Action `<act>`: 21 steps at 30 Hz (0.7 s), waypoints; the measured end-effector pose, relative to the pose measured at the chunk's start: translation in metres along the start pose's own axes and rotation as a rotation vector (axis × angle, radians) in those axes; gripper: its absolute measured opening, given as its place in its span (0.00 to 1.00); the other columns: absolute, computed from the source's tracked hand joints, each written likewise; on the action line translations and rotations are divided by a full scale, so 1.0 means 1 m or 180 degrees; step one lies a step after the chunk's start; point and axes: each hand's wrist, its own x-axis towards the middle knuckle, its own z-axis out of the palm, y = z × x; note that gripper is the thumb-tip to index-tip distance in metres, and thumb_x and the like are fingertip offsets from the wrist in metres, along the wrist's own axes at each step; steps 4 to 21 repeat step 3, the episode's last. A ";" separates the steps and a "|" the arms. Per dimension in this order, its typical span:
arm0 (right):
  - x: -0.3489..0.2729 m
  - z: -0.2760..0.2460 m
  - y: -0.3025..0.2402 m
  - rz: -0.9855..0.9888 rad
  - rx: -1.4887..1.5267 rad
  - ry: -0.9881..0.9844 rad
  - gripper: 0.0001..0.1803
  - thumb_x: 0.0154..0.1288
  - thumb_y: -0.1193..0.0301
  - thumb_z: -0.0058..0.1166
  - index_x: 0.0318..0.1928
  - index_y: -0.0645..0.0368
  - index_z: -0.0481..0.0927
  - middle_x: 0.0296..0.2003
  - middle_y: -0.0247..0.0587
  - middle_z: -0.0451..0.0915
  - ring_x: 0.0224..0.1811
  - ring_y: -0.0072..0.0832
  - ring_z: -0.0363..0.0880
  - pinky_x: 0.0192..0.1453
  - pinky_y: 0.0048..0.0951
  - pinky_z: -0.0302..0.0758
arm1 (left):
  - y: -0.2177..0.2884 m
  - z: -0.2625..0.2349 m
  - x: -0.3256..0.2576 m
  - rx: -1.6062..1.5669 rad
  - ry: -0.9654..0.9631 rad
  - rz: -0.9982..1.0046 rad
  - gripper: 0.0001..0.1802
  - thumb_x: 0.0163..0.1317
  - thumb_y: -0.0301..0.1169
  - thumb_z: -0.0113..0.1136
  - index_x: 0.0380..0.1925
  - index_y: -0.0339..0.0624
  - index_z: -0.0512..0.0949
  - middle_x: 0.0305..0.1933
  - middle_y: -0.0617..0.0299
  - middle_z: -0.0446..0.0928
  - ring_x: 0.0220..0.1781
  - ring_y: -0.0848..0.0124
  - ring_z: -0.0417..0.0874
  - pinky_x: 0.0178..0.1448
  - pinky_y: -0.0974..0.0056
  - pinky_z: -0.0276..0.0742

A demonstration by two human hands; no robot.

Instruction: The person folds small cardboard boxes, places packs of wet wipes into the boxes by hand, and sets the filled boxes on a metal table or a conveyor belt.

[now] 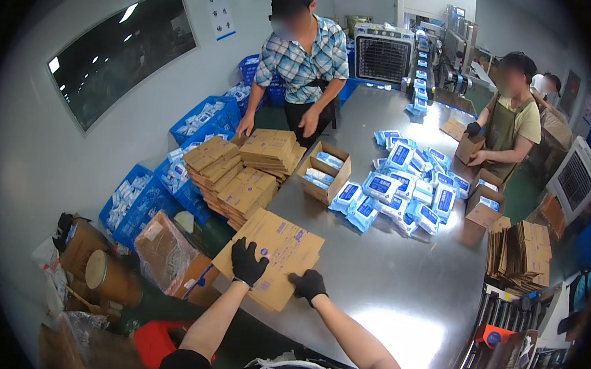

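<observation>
A short stack of flattened cardboard boxes (284, 242) lies at the near left edge of the metal table. My left hand (249, 263), in a black glove, rests on top of it with the fingers spread. At the stack's right edge, my right hand (309, 285), also black-gloved, grips the cardboard, its thumb over the top and the other fingers bent and partly hidden. Just beyond are taller piles of flattened boxes (247, 188). An open carton (324, 180) with blue-and-white packs inside stands beside them. To its right lies a heap of soft wipe packs (398, 185).
Across the table, a person (307, 62) reaches toward the piles. At the right another person (515, 124) handles a small carton (468, 148). A conveyor (421, 77) carries packs at the far end. Blue crates (129, 204) line the left; a roller track (488, 321) runs near right.
</observation>
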 end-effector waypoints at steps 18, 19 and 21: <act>-0.012 -0.017 0.029 -0.0864 0.1294 0.0172 0.23 0.61 0.61 0.58 0.45 0.72 0.81 0.30 0.50 0.85 0.26 0.36 0.86 0.29 0.30 0.83 | 0.048 -0.034 0.010 -0.0842 -0.0320 -0.0275 0.32 0.51 0.47 0.68 0.50 0.37 0.73 0.58 0.40 0.69 0.61 0.44 0.66 0.64 0.43 0.61; -0.012 -0.017 0.029 -0.0864 0.1294 0.0172 0.23 0.61 0.61 0.58 0.45 0.72 0.81 0.30 0.50 0.85 0.26 0.36 0.86 0.29 0.30 0.83 | 0.048 -0.034 0.010 -0.0842 -0.0320 -0.0275 0.32 0.51 0.47 0.68 0.50 0.37 0.73 0.58 0.40 0.69 0.61 0.44 0.66 0.64 0.43 0.61; -0.012 -0.017 0.029 -0.0864 0.1294 0.0172 0.23 0.61 0.61 0.58 0.45 0.72 0.81 0.30 0.50 0.85 0.26 0.36 0.86 0.29 0.30 0.83 | 0.048 -0.034 0.010 -0.0842 -0.0320 -0.0275 0.32 0.51 0.47 0.68 0.50 0.37 0.73 0.58 0.40 0.69 0.61 0.44 0.66 0.64 0.43 0.61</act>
